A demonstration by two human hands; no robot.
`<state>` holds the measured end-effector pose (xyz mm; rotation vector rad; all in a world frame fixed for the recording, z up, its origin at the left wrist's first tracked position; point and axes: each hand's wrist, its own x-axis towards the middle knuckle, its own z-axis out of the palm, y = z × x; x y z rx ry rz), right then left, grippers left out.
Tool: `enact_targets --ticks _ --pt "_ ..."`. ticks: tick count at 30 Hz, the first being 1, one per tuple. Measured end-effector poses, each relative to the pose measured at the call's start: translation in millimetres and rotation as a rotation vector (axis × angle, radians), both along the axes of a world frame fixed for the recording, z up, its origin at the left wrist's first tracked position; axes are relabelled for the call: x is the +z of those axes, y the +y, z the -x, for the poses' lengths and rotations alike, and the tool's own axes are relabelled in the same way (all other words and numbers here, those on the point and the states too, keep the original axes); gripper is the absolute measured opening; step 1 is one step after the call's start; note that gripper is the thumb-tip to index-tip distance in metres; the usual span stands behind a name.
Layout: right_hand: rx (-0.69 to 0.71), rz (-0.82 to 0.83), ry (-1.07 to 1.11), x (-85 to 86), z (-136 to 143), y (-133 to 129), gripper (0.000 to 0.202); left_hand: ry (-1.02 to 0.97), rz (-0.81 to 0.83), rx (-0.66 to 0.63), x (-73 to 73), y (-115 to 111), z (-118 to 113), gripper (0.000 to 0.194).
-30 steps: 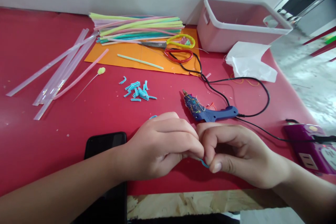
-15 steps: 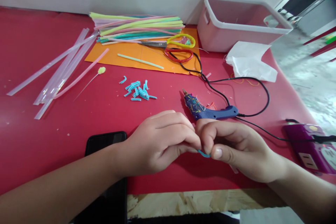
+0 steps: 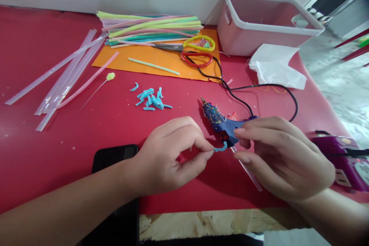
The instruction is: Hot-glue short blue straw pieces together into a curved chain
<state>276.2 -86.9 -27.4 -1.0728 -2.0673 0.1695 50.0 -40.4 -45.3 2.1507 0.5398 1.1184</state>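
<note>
Between thumb and forefinger, my left hand [image 3: 175, 157] pinches a short, curved piece of blue pipe cleaner [image 3: 221, 147]. My right hand [image 3: 279, 157] is open, its thumb and fingers apart, just right of that piece and over the handle end of a blue glue gun [image 3: 227, 127]. Whether the fingers touch the gun I cannot tell. A clear glue stick [image 3: 248, 171] sticks out of the gun's rear, below my right hand. Beyond my left hand lies a small pile of cut blue pipe cleaner pieces [image 3: 152, 99].
Scissors [image 3: 198, 43] and a bundle of coloured pipe cleaners [image 3: 152, 27] lie on an orange sheet [image 3: 121, 63]. Glue sticks [image 3: 69, 73] lie left, beside a yellow-tipped wire [image 3: 110, 76]. A phone [image 3: 115, 157] is under my left forearm. A pink bin [image 3: 245, 38] and purple power strip [image 3: 346, 153] stand right.
My right hand has let go of the blue piece, opened and moved right. My left hand keeps its pinch, now slightly farther left, and more of the piece shows.
</note>
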Motion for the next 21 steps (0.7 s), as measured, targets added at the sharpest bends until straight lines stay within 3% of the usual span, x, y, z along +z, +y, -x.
enact_targets --ticks 4,11,21 --pt "0.009 -0.086 -0.092 1.5 1.9 -3.0 0.029 0.01 -0.019 0.001 0.0 -1.0 0.3 0.012" --pt "0.092 -0.059 -0.177 10.5 2.1 -1.5 0.01 -0.014 -0.048 -0.027 -1.9 -2.2 -0.4 0.009" --pt "0.102 -0.033 -0.166 10.6 4.4 -0.8 0.014 -0.01 -0.05 -0.035 -1.1 -2.1 0.9 0.009"
